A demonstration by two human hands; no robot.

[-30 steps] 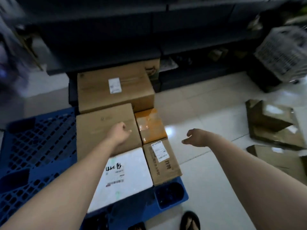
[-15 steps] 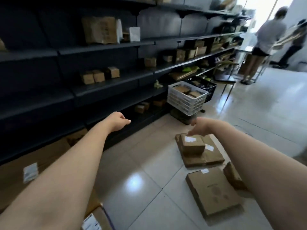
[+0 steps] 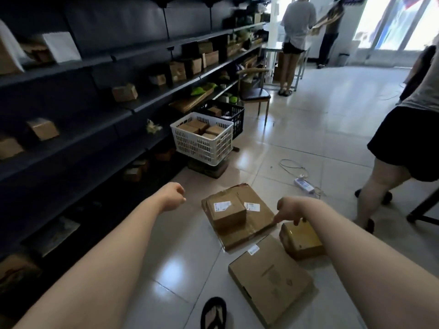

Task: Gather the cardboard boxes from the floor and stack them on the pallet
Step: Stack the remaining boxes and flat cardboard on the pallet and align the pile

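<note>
Several cardboard boxes lie on the tiled floor ahead of me. A small labelled box (image 3: 227, 211) sits on top of a wide flat box (image 3: 255, 222). To their right is a small yellowish taped box (image 3: 300, 241), and nearest me a flat brown box (image 3: 270, 279). My left hand (image 3: 173, 197) hangs in the air left of the pile, fingers loosely curled, holding nothing. My right hand (image 3: 291, 208) hovers just above the yellowish box with fingers hanging down, empty. The pallet is out of view.
Dark shelving with small boxes runs along the left. A white crate (image 3: 202, 138) of boxes and a black crate (image 3: 225, 113) stand beside it. A power strip (image 3: 304, 185) and cable lie on the floor. A person (image 3: 403, 138) stands close at right; two others stand far back.
My view has swung away from the blue pallet to the boxes on the floor and closed in on them. Both hands stay empty; the right one has come down over the yellowish box.
</note>
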